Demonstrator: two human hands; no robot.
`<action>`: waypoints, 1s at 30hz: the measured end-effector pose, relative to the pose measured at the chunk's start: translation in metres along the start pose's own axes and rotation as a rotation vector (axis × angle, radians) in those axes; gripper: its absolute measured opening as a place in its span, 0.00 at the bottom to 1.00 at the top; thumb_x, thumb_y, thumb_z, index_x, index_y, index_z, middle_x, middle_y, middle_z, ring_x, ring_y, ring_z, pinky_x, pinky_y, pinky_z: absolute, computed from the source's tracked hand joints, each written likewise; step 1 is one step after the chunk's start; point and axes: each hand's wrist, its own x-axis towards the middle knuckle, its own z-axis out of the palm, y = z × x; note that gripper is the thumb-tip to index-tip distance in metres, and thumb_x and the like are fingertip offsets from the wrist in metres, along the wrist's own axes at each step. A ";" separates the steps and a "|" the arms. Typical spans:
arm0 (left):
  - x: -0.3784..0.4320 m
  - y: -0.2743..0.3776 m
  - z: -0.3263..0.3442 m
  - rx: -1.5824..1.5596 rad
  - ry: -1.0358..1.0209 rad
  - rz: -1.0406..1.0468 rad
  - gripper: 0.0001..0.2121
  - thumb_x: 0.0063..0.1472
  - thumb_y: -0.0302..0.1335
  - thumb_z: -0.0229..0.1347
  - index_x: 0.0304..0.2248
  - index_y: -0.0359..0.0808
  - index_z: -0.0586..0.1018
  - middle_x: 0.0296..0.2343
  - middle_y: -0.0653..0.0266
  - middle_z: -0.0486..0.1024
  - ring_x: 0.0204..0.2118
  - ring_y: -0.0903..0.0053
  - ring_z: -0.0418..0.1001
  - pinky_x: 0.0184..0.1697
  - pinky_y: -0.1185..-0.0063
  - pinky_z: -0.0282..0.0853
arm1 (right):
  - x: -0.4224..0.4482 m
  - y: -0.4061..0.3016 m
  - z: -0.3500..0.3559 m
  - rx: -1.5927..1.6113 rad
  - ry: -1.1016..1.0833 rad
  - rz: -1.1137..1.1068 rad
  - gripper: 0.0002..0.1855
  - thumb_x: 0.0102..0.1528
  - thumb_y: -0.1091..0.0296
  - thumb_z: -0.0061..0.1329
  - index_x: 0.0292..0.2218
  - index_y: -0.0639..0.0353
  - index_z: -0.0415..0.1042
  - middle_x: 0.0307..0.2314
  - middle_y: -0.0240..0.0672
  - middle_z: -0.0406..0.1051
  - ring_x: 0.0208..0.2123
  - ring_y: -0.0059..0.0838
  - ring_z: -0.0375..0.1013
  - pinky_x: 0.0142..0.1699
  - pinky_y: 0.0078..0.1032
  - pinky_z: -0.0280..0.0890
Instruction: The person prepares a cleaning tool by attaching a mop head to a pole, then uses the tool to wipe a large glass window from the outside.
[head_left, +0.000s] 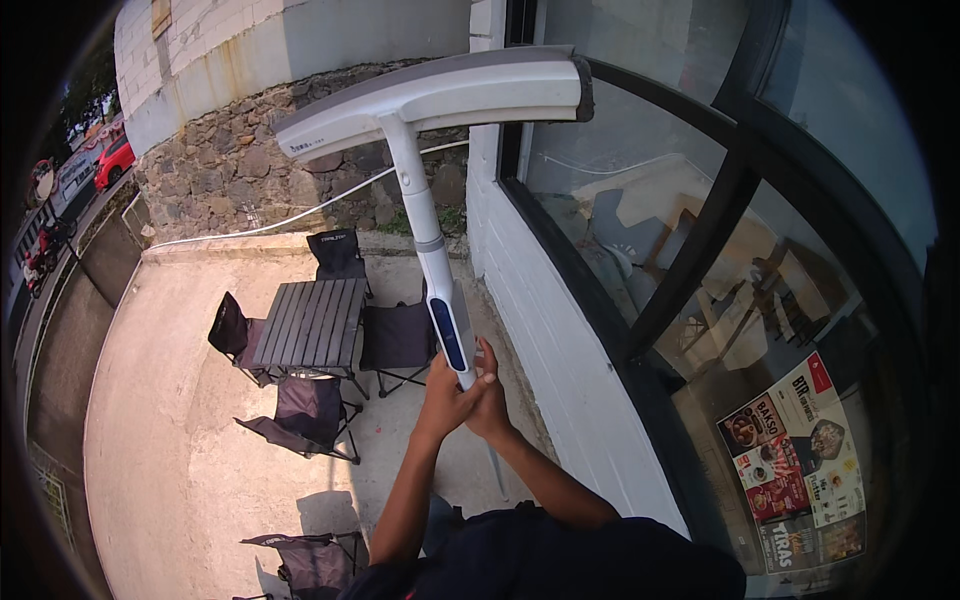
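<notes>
A white window squeegee (412, 180) with a blue panel on its handle is held up before me, its wide head (495, 94) at the top of the view. A dark rubber blade edge runs along the head. My left hand (444, 399) wraps the lower handle just below the blue panel. My right hand (489, 401) is against the handle from the other side, its fingers partly hidden behind it. In the picture the head overlaps the frame of the glass window (622, 157); whether it touches the glass I cannot tell.
A slatted folding table (311, 322) stands left among several dark folding chairs (397, 337). The white wall (555, 352) below the window runs close on my right. A poster (799, 469) hangs at the glass. A stone wall (232, 180) with a white cable (315, 210) lies ahead.
</notes>
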 end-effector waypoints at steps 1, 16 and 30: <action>0.022 -0.017 0.000 -0.016 -0.014 0.031 0.21 0.53 0.33 0.64 0.45 0.33 0.76 0.42 0.51 0.72 0.46 0.54 0.70 0.50 0.65 0.64 | 0.021 0.010 0.003 -0.082 0.071 -0.016 0.50 0.52 0.68 0.56 0.64 0.66 0.36 0.50 0.50 0.60 0.52 0.43 0.65 0.53 0.36 0.62; 0.180 -0.250 0.031 -0.695 -0.803 -0.268 0.28 0.72 0.44 0.35 0.58 0.27 0.62 0.55 0.48 0.64 0.61 0.64 0.58 0.65 0.70 0.47 | 0.297 0.063 0.023 -0.449 0.600 0.039 0.40 0.56 0.74 0.49 0.64 0.66 0.43 0.56 0.56 0.57 0.58 0.44 0.60 0.60 0.36 0.54; 0.277 -0.303 0.067 -0.787 -0.774 -0.202 0.16 0.69 0.39 0.47 0.46 0.33 0.70 0.28 0.68 0.67 0.32 0.82 0.65 0.37 0.79 0.63 | 0.410 0.109 0.003 -0.479 0.835 0.100 0.33 0.55 0.70 0.50 0.58 0.69 0.53 0.48 0.55 0.64 0.49 0.46 0.68 0.53 0.38 0.61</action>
